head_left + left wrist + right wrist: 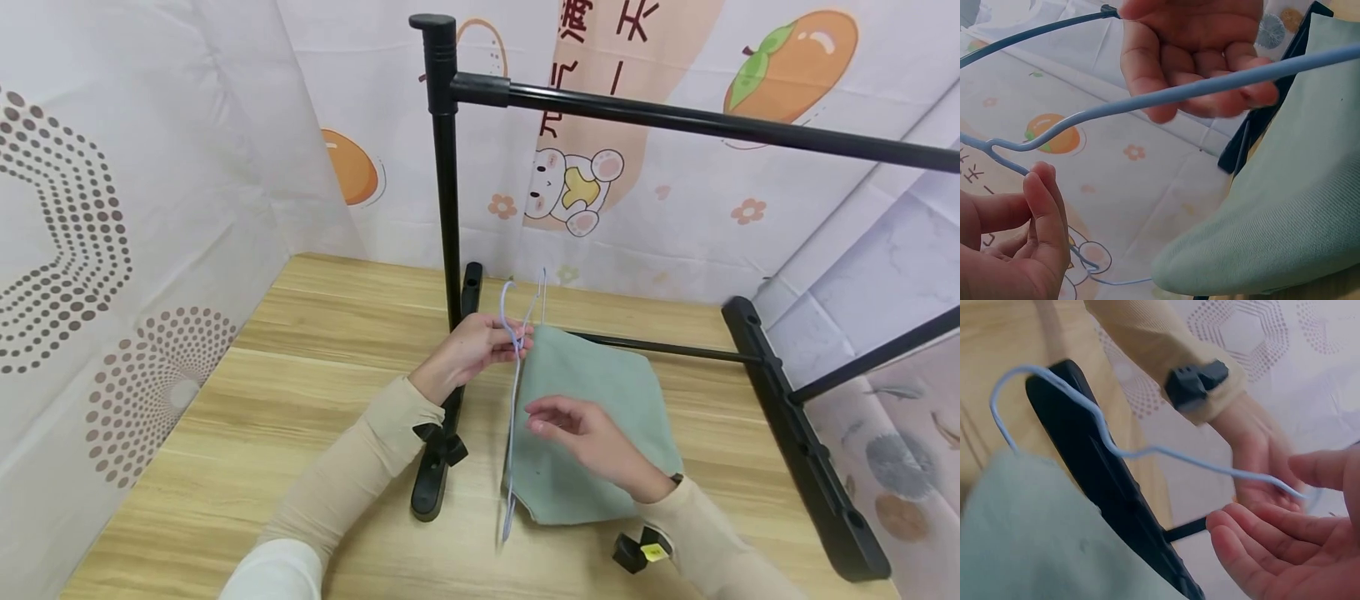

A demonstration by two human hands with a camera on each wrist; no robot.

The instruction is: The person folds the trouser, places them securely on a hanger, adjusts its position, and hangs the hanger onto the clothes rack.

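Note:
My left hand [480, 346] pinches a light-blue clothes hanger [514, 400] near the base of its hook. A folded sage-green cloth [600, 383] hangs over the hanger, with its bottom bar hidden under the fabric. In the left wrist view the thumb and fingers of the left hand [1016, 237] meet at the hanger wire [1166, 94]. Just in front of the cloth is my right hand [588, 433], its fingers loosely bent and holding nothing. The right wrist view shows the right hand [1291, 544] with its fingers extended, close to the hanger wire [1197, 464].
A black garment rack stands on the wooden table [322, 400]. Its top rail [675, 125] crosses above the hands, and its feet [810, 450] lie on both sides of the cloth. Printed white curtains [405, 225] enclose the back and sides.

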